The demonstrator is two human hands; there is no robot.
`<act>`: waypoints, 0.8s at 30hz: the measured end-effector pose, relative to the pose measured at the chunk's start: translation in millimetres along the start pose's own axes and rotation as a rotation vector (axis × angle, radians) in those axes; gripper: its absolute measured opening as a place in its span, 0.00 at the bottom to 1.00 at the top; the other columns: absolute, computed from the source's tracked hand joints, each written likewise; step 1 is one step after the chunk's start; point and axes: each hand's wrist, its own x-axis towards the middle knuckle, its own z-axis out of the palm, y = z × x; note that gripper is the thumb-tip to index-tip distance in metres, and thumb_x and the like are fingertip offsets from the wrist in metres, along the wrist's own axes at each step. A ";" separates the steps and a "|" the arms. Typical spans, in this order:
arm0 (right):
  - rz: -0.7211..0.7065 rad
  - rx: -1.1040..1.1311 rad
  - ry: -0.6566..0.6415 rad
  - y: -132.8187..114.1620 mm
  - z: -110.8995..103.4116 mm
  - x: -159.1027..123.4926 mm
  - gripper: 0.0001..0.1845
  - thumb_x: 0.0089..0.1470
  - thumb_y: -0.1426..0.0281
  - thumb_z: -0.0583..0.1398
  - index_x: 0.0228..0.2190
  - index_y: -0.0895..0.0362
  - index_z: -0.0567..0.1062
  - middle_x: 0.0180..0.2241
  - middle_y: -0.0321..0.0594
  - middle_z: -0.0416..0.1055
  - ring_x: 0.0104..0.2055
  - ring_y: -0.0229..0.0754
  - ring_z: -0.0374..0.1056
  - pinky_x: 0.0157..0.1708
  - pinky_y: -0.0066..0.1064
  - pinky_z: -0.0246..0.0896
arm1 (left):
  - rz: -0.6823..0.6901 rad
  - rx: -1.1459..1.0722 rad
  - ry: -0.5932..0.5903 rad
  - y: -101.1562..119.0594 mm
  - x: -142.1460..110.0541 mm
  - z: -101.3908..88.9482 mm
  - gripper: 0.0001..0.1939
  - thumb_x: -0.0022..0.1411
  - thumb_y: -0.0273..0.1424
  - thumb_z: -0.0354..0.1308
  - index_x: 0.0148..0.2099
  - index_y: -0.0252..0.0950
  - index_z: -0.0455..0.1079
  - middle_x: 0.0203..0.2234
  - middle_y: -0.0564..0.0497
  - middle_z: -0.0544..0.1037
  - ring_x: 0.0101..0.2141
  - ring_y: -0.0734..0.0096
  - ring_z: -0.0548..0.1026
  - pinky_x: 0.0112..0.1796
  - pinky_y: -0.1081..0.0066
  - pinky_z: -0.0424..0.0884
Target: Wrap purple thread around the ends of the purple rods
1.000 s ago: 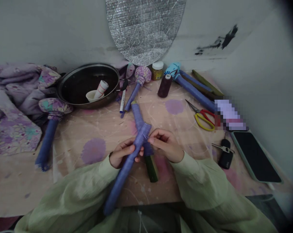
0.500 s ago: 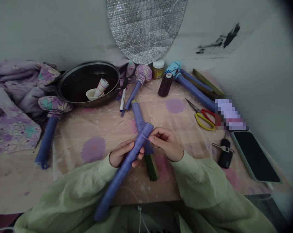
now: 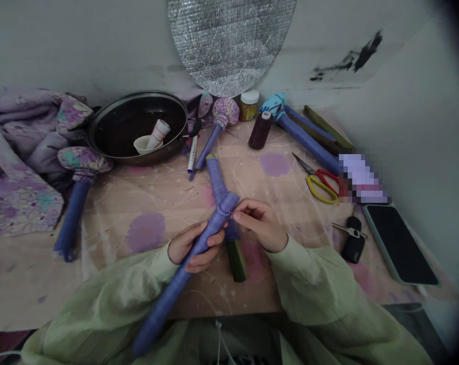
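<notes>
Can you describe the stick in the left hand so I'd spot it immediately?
Start at the pinkish tablecloth and come to its near edge. There the left hand grips the slanting stick, with the right hand at its far end. Unlike the part-green stick lying beneath it, this one shows purple along its whole visible length.

From the right grip (image 3: 262, 225), a lane runs forward over the floral-printed surface (image 3: 248, 190), between the lower wrapped stick (image 3: 216, 177) and the scissors (image 3: 312, 173), until the thread cone (image 3: 260, 133) blocks it. Leftward, room opens between the left grip (image 3: 181, 244) and the cloth-headed mallet (image 3: 76, 208), the wok (image 3: 117, 126) barring the far end.
</notes>
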 end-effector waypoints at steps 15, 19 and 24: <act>0.068 0.031 -0.023 5.4 0.1 0.3 0.15 0.41 0.60 0.66 0.20 0.58 0.71 0.13 0.27 0.60 0.15 0.27 0.51 0.15 0.23 0.42 | 0.082 0.110 0.063 -2.2 3.9 4.2 0.07 0.58 0.33 0.58 0.35 0.34 0.66 0.24 0.55 0.63 0.17 0.85 0.59 0.11 0.87 0.55; 0.063 0.022 -0.034 3.8 0.2 -0.2 0.16 0.40 0.59 0.66 0.20 0.58 0.71 0.13 0.28 0.61 0.15 0.28 0.52 0.15 0.23 0.43 | 0.196 0.127 0.159 -7.3 9.9 -3.7 0.16 0.50 0.28 0.64 0.42 0.35 0.69 0.31 0.52 0.66 0.29 0.78 0.67 0.20 0.82 0.64; 0.060 0.026 -0.036 3.8 0.6 -0.3 0.16 0.41 0.59 0.66 0.20 0.58 0.71 0.13 0.28 0.61 0.15 0.28 0.52 0.16 0.23 0.44 | 0.221 0.179 0.204 -11.3 10.7 -16.7 0.17 0.49 0.32 0.66 0.41 0.32 0.71 0.28 0.49 0.70 0.30 0.74 0.68 0.25 0.77 0.65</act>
